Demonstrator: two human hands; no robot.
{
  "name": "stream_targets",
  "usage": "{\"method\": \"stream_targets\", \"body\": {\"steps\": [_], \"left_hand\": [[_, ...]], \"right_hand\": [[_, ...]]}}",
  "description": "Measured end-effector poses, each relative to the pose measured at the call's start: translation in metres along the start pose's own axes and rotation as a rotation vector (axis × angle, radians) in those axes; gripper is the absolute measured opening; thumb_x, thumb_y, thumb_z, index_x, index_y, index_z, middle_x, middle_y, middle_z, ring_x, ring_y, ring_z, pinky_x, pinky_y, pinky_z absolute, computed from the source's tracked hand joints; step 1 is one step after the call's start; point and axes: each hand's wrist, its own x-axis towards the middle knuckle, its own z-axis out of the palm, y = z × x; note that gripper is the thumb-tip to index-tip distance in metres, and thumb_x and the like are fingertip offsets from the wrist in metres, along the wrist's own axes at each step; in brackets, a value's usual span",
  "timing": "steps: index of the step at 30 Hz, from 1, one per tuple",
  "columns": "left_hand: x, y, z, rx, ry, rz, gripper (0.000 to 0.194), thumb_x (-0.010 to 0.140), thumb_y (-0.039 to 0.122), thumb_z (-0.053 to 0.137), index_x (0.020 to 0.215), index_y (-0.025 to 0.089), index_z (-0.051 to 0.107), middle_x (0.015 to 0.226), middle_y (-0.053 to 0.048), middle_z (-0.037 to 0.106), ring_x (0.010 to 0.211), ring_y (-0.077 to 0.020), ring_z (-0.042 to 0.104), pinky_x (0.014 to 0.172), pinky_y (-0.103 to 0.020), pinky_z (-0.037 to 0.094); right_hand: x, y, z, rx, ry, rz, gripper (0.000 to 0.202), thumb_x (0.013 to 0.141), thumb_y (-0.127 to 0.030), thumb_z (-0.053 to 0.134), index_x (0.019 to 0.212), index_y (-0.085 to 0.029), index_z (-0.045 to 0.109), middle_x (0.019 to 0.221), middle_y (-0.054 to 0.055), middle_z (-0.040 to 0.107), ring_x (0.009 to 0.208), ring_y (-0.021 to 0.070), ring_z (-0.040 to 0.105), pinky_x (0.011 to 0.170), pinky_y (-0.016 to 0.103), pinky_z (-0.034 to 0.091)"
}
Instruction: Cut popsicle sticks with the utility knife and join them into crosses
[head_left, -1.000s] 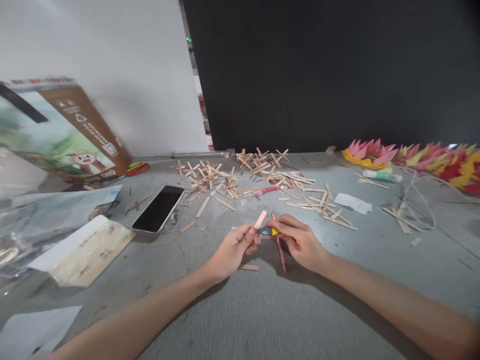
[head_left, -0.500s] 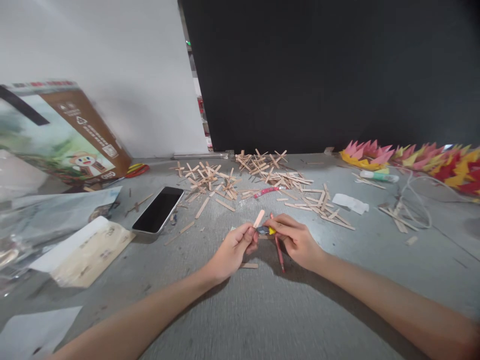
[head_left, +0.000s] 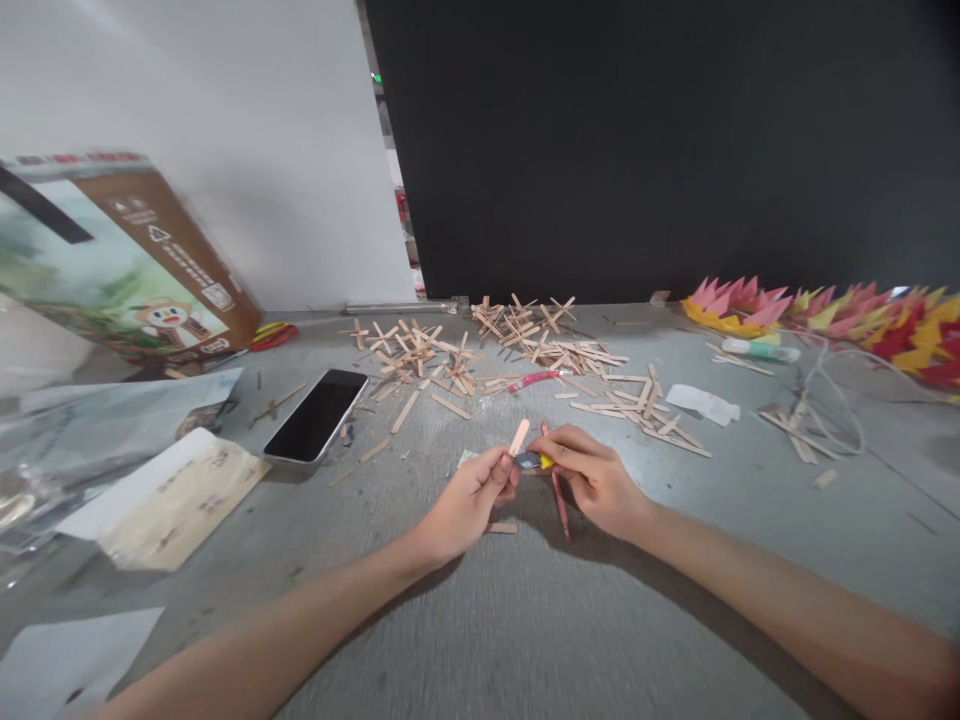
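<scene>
My left hand (head_left: 474,500) pinches a wooden craft stick (head_left: 519,437) between thumb and fingers, its rounded end pointing up and away. My right hand (head_left: 598,480) is closed on a small yellow-handled cutting tool (head_left: 546,461). The tool's grey metal head (head_left: 527,460) meets the craft stick beside my left fingertips; its exact kind is hard to make out. A slim red rod (head_left: 561,505) runs down past my right fingers, and I cannot tell whether they hold it. Another craft stick (head_left: 502,528) lies on the grey table below my left hand.
Piles of craft sticks (head_left: 577,355) spread beyond my hands, with a red strip (head_left: 534,381) among them. A phone (head_left: 319,418), papers (head_left: 184,500) and a printed bag (head_left: 142,260) are on the left. White paper (head_left: 703,404), a glue stick (head_left: 759,350), cable (head_left: 855,440) and paper crowns (head_left: 735,305) lie right.
The view has shifted very slightly. Both hands keep nearly the same pose, with the grey tool head still against the craft stick.
</scene>
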Motion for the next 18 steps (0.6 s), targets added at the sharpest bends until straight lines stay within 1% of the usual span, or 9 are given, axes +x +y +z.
{"method": "stream_targets", "body": {"steps": [7, 14, 18], "left_hand": [[0.0010, -0.0015, 0.0008, -0.040, 0.022, 0.043, 0.047, 0.105, 0.059, 0.040, 0.078, 0.021, 0.043, 0.067, 0.006, 0.035, 0.061, -0.0119, 0.031, 0.060, -0.025, 0.027], [0.0023, -0.0027, 0.0002, 0.075, 0.004, 0.043, 0.053, 0.104, 0.065, 0.038, 0.077, 0.020, 0.043, 0.069, 0.004, 0.038, 0.064, -0.0122, 0.035, 0.062, -0.026, 0.029], [0.0024, -0.0034, 0.0013, -0.034, 0.024, 0.034, 0.050, 0.103, 0.065, 0.041, 0.079, 0.021, 0.042, 0.069, 0.006, 0.035, 0.062, -0.0114, 0.032, 0.060, -0.025, 0.028]], "right_hand": [[0.0029, -0.0037, -0.0020, 0.044, -0.004, 0.034, 0.052, 0.097, 0.000, 0.041, 0.132, -0.028, 0.067, 0.107, 0.007, 0.069, 0.101, 0.0200, 0.065, 0.088, 0.033, 0.055], [0.0002, 0.0006, 0.0005, 0.030, 0.008, -0.004, 0.055, 0.095, 0.002, 0.043, 0.133, -0.030, 0.066, 0.112, 0.007, 0.069, 0.104, 0.0218, 0.065, 0.091, 0.035, 0.054], [0.0003, 0.0000, 0.0005, 0.048, 0.005, 0.030, 0.055, 0.094, 0.002, 0.042, 0.133, -0.030, 0.067, 0.113, 0.007, 0.069, 0.105, 0.0208, 0.065, 0.091, 0.033, 0.055]]}}
